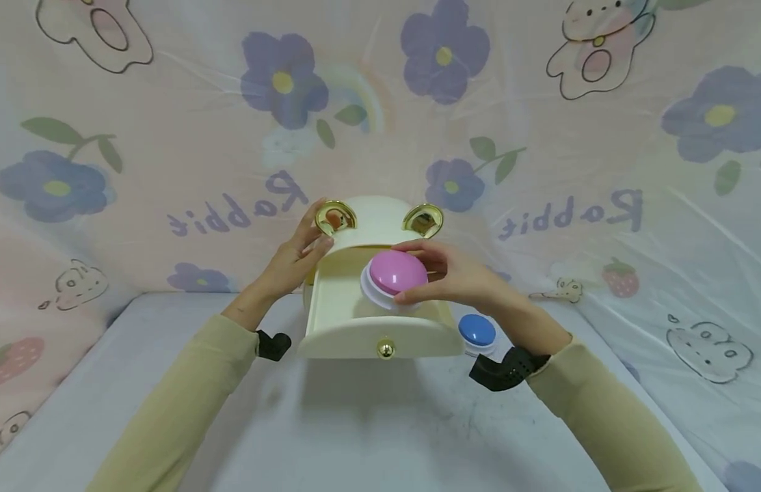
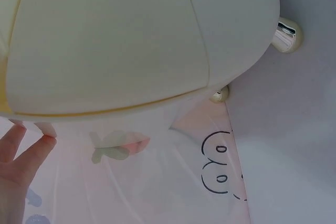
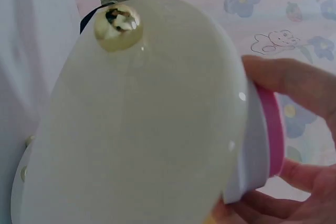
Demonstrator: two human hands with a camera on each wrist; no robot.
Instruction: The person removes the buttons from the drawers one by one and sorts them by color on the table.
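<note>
A cream box (image 1: 380, 219) with two gold ear-shaped parts (image 1: 422, 221) stands on the table, its drawer (image 1: 343, 339) pulled out toward me. The drawer front carries a round gold knob (image 1: 386, 349). My right hand (image 1: 454, 277) grips a pink push button (image 1: 397, 272) with a white base, over the drawer. In the right wrist view the drawer front (image 3: 147, 119) covers part of the white base (image 3: 253, 145). My left hand (image 1: 290, 263) touches the box's upper left side beside the other gold ear. Its fingers (image 2: 37, 156) look fairly straight at the box edge.
A blue push button (image 1: 477, 330) with a white base sits on the white table (image 1: 355, 424), right of the drawer and close to my right wrist. Behind the box hangs a patterned cloth (image 1: 368, 137) with flowers and rabbits. Black bands (image 1: 509, 369) circle both wrists.
</note>
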